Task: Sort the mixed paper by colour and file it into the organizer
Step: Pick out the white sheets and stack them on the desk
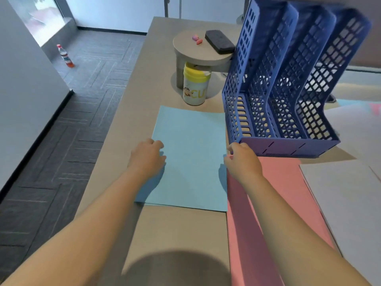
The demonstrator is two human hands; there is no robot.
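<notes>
On the counter [175,228] before the blue organizer [288,89], your left hand [147,158] and right hand [242,159] pinch opposite edges of the blue paper stack [191,162], apparently squaring it for filing; pink [278,178] and white [346,193] piles wait alongside.

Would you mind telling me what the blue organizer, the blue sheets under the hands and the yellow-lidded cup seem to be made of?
The blue organizer looks like moulded plastic: rigid lattice walls with a slight sheen. The blue sheets look like matte paper, thin and flat, with layered edges suggesting a small stack. The yellow-lidded cup is probably plastic, smooth and printed, though coated metal cannot be ruled out.
</notes>
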